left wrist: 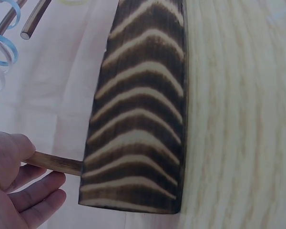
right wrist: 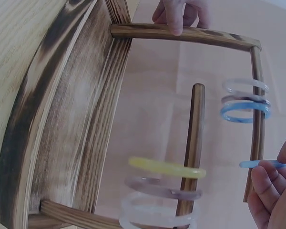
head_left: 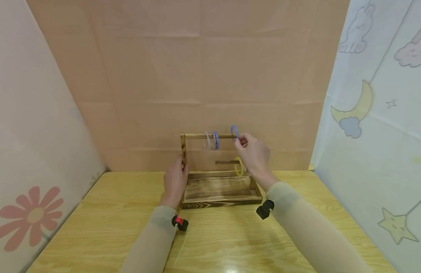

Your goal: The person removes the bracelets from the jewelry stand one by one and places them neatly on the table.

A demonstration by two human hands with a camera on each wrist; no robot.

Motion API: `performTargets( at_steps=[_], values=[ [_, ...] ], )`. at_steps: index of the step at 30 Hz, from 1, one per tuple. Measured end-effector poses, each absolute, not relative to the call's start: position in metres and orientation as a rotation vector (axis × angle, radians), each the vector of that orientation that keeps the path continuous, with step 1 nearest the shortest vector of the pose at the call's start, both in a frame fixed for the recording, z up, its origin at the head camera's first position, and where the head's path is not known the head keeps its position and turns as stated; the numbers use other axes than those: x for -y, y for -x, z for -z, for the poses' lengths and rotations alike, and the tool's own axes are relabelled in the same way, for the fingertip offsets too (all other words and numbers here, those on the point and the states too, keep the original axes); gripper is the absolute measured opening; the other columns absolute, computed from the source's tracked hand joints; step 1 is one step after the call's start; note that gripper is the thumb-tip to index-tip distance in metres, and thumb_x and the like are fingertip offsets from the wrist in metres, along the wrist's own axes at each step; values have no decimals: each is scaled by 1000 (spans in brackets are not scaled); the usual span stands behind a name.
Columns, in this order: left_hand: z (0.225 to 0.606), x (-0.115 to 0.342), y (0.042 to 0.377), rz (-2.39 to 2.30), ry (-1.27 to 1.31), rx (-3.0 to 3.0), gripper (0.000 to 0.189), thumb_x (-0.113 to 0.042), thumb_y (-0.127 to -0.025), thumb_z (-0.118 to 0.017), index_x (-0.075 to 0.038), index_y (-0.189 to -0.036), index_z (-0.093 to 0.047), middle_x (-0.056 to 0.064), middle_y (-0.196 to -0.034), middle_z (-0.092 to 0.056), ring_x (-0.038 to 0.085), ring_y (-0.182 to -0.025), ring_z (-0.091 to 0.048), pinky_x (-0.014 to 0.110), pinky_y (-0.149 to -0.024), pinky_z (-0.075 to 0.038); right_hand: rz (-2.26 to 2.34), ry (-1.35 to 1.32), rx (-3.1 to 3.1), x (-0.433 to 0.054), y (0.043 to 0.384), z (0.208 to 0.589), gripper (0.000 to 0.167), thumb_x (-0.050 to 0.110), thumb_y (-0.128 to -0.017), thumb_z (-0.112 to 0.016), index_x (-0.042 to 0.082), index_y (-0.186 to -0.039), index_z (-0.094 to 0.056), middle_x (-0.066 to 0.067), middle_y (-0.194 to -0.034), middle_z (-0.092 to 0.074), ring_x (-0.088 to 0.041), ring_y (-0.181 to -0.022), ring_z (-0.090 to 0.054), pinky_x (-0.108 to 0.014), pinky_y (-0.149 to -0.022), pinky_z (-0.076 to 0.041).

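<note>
A dark-grained wooden rack [head_left: 221,204] with a tray base stands on the table. My left hand [head_left: 174,181] holds its upright post [left wrist: 57,163], thumb on one side and fingers on the other. At the free end of the upper bar [right wrist: 258,138], my right hand [head_left: 255,153] pinches a light-blue bangle [right wrist: 248,164], which rings the bar. Farther along that bar hang another blue bangle [right wrist: 243,105], a purplish one and a clear one [right wrist: 248,82]. Below, the shorter bar [right wrist: 194,124] carries a yellow bangle [right wrist: 167,167], a purplish bangle [right wrist: 186,194] and a clear bangle.
The wood-grain table [head_left: 217,235] spreads around the rack. A tan paper backdrop [head_left: 210,68] rises behind it. Printed panels stand on both sides, with a flower [head_left: 34,216] at the left and a moon [head_left: 360,104] at the right.
</note>
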State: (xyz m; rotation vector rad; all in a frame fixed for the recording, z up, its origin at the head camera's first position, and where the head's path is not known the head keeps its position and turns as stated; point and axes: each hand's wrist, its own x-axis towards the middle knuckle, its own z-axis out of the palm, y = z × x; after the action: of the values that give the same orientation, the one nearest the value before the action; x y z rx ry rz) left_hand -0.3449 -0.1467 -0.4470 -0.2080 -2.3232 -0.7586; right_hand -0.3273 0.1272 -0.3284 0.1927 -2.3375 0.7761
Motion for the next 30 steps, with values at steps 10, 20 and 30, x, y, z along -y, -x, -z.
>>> performTargets(
  at_steps=[10,20,30],
  values=[
    [445,144,346,750,211,2325,33,-14,-107,-76,3,-134,-65,20,-106,-77,39,-82,-76,54,-66,-62,-760,-159,2334,-144,328,326,24,29,-108,-68,10,-110,-82,-4,-98,-83,-23,-75,-77,-34,-55,-46],
    [445,141,348,739,209,2333,30,-16,-108,-75,0,-132,-65,18,-102,-76,37,-80,-75,53,-65,-62,-743,-139,2319,-163,327,326,25,31,-108,-67,10,-107,-81,-4,-97,-83,-24,-72,-76,-35,-53,-45],
    [445,138,348,767,208,2337,26,-15,-108,-76,-1,-127,-65,17,-103,-76,37,-82,-75,54,-67,-61,-713,-113,2311,-183,323,327,27,31,-106,-65,9,-105,-81,-6,-95,-82,-25,-70,-74,-34,-55,-45]
  ],
)
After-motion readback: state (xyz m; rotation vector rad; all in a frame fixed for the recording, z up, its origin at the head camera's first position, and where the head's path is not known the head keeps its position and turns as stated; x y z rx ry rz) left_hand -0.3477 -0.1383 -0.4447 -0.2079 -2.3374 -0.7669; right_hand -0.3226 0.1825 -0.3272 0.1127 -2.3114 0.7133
